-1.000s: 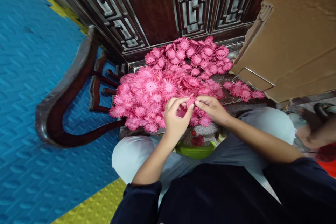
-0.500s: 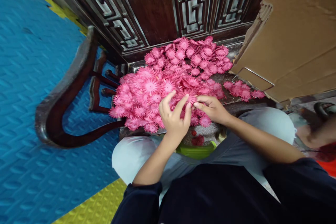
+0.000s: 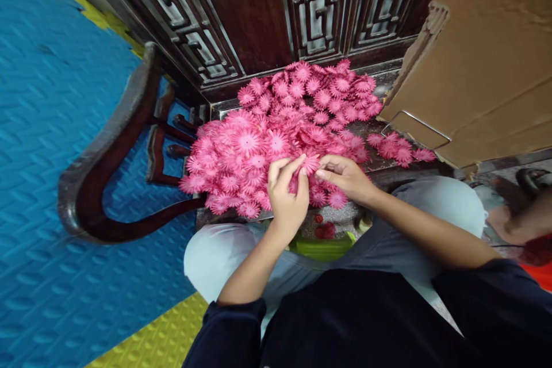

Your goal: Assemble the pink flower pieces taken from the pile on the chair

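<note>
While both hands are meeting at the near edge of the pile of pink flowers (image 3: 280, 132), the one flower (image 3: 309, 162) between them is sitting at the crossing point of the two grips. From the left hand (image 3: 287, 195) that flower is lying toward one o'clock, just off the raised fingertips (image 3: 301, 159); from the right hand (image 3: 347, 177) it is lying toward nine or ten o'clock, right at the thumb and forefinger. The right hand looks the nearer — its fingertips are pinching together at the flower's edge, though whether they are clamped on a petal or only touching it I cannot tell. The left hand's fingers are curling loosely, partly closed, brushing the flower from the other side, with nothing clearly clamped in them.

A flat round disc, the flower has no real long axis; it is facing up and tilting a little toward the person. The heap is spreading away toward twelve o'clock across a dark wooden seat (image 3: 388, 162), up to a carved wooden panel (image 3: 259, 17). A cardboard sheet (image 3: 487, 63) is leaning at two o'clock — and another person's hand (image 3: 513, 223) is showing at three o'clock, well apart.
</note>
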A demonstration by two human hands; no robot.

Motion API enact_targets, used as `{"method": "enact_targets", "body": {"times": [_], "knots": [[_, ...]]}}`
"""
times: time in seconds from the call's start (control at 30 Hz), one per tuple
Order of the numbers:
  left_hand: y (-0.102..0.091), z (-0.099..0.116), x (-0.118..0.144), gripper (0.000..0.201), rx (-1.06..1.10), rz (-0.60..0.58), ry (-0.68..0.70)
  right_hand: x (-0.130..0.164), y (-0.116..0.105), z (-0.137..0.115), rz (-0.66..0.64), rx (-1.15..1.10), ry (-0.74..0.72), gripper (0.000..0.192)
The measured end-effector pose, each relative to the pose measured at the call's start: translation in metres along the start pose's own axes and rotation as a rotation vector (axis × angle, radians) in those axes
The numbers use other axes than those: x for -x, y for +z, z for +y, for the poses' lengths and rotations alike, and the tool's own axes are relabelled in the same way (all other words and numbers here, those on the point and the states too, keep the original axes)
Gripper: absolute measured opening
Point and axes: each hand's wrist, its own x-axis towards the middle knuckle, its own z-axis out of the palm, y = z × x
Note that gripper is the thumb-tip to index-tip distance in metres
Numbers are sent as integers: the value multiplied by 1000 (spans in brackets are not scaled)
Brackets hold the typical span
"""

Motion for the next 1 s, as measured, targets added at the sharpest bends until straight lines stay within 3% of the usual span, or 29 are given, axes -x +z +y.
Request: {"method": "enact_targets", "body": {"times": [0.23, 0.37, 0.77, 1.0], "knots": [[2, 1, 1, 25, 14, -16, -10, 0, 3, 0, 139, -241, 174, 23], [4, -1, 3, 25, 15, -17, -8, 0, 4, 0, 146, -351, 290, 22], [3, 1, 2, 24, 79, -76, -68, 1, 0, -2, 161, -384, 187, 22], [2, 4, 4, 21, -116, -77, -8, 1, -2, -3, 77, -362, 165, 21]]}}
